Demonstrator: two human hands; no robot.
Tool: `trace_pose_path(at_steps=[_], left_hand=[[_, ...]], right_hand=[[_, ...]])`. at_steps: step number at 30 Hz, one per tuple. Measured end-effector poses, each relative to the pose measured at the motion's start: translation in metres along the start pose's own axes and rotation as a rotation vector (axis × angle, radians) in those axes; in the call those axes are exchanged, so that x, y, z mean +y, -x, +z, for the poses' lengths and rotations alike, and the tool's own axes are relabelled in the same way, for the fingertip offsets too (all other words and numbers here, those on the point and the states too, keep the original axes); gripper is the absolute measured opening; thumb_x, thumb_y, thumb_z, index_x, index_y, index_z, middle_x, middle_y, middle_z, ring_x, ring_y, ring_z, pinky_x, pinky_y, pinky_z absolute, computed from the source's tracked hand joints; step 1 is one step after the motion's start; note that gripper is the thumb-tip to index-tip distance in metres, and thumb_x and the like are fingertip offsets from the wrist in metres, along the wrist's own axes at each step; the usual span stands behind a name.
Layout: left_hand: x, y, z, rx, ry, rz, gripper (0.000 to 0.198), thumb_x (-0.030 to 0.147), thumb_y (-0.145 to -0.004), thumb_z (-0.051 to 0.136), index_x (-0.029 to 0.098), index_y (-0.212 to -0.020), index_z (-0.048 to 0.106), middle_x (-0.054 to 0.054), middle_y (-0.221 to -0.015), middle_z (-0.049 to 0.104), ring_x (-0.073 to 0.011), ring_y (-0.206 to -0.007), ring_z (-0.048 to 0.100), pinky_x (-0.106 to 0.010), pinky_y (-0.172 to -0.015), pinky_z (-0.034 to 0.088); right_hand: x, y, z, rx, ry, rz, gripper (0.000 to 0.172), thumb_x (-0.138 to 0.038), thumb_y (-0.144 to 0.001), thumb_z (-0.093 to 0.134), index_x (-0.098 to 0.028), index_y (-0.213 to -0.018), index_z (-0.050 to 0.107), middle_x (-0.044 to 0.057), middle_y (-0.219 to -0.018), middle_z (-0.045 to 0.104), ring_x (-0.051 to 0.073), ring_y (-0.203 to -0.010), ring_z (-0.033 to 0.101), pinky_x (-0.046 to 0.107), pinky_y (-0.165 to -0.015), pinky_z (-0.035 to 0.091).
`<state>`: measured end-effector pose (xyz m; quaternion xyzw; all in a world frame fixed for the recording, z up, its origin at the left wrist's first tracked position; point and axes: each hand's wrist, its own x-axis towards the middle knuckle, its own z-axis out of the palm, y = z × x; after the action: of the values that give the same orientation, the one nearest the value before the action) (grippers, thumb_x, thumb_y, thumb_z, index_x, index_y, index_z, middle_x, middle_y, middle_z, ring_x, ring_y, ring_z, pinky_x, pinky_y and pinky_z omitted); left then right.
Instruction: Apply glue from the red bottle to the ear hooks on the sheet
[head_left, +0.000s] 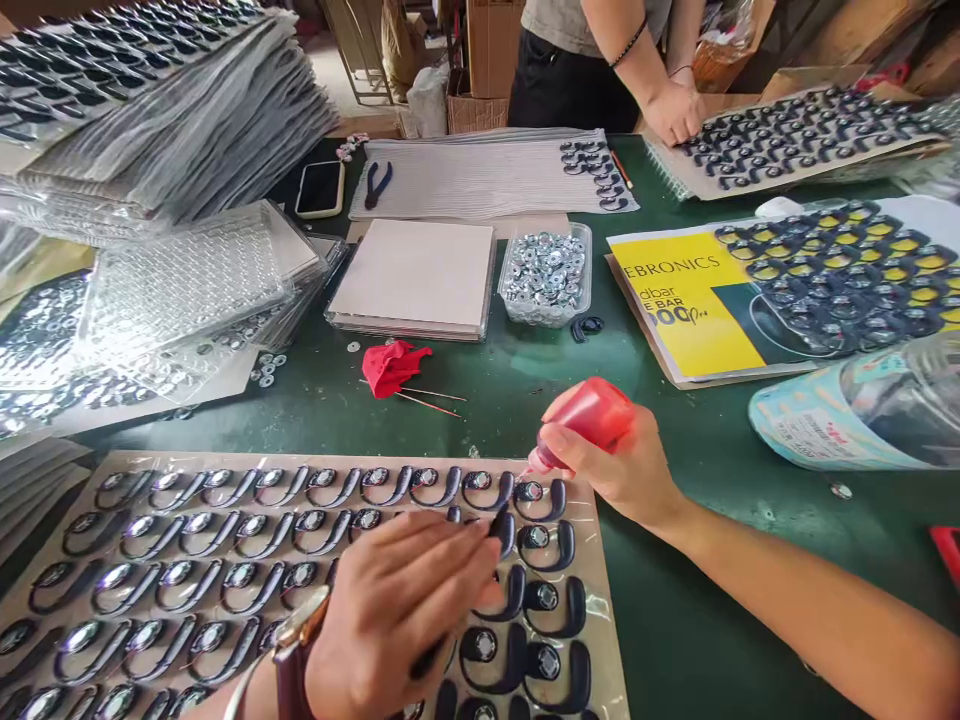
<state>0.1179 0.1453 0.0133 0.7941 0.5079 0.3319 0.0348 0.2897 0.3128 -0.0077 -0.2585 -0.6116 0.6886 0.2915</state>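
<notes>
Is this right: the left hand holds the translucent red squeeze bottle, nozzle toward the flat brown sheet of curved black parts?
Wrong hand: the head view shows the right hand holding the translucent red squeeze bottle. The nozzle is toward the flat brown sheet of curved black parts, as you say. The left hand is over that sheet.

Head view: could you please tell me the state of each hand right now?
Left hand: curled, apparently holding a slim dark item, mostly hidden.
Right hand: closed around a tilted red bottle.
</notes>
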Motion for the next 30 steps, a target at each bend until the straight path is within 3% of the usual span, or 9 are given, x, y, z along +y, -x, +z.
trace_pose_path(at_steps=[5, 9, 14, 18, 30], left_hand=[[0.010, -0.010, 0.017, -0.022, -0.090, 0.100, 0.019, 0.014, -0.095, 0.053, 0.005, -0.101, 0.068, -0.010, -0.096, 0.075, -0.0201, -0.087, 0.073, -0.033, -0.076, 0.059], [0.009, -0.009, 0.026, -0.027, -0.131, 0.100, 0.019, 0.015, -0.095, 0.054, 0.006, -0.102, 0.069, -0.009, -0.097, 0.075, -0.0199, -0.090, 0.073, -0.033, -0.081, 0.058], [0.019, -0.005, 0.037, 0.063, -0.302, 0.105, 0.023, 0.011, -0.097, 0.048, 0.008, -0.096, 0.070, -0.008, -0.094, 0.076, -0.0190, -0.088, 0.073, -0.032, -0.081, 0.057], [0.023, -0.006, 0.036, -0.052, -0.410, 0.212, 0.018, 0.012, -0.096, 0.053, 0.006, -0.098, 0.070, -0.008, -0.093, 0.076, -0.0192, -0.087, 0.074, -0.029, -0.077, 0.059], [0.023, -0.013, 0.034, -0.038, -0.381, 0.178, 0.019, 0.010, -0.097, 0.051, 0.006, -0.095, 0.069, -0.007, -0.092, 0.077, -0.0195, -0.084, 0.075, -0.029, -0.073, 0.061]], right_hand=[[0.011, 0.014, -0.013, 0.103, 0.097, -0.142, 0.016, -0.027, -0.087, 0.069, -0.019, -0.076, 0.061, -0.001, -0.058, 0.066, 0.016, -0.053, 0.069, 0.024, -0.054, 0.056], [0.021, 0.018, -0.015, 0.037, 0.068, -0.063, 0.015, -0.031, -0.087, 0.069, -0.019, -0.082, 0.060, 0.002, -0.062, 0.069, 0.019, -0.057, 0.071, 0.027, -0.055, 0.058], [0.028, 0.019, -0.015, -0.006, 0.106, -0.015, 0.020, -0.035, -0.085, 0.071, -0.018, -0.085, 0.060, 0.004, -0.064, 0.070, 0.019, -0.056, 0.069, 0.029, -0.054, 0.058], [0.030, 0.020, -0.014, -0.008, 0.142, -0.024, 0.020, -0.035, -0.083, 0.073, -0.018, -0.083, 0.061, 0.003, -0.063, 0.069, 0.018, -0.055, 0.068, 0.028, -0.053, 0.057], [0.028, 0.018, -0.013, 0.035, 0.239, -0.120, 0.015, -0.030, -0.082, 0.073, -0.019, -0.085, 0.064, 0.004, -0.066, 0.070, 0.018, -0.057, 0.068, 0.029, -0.055, 0.056]])
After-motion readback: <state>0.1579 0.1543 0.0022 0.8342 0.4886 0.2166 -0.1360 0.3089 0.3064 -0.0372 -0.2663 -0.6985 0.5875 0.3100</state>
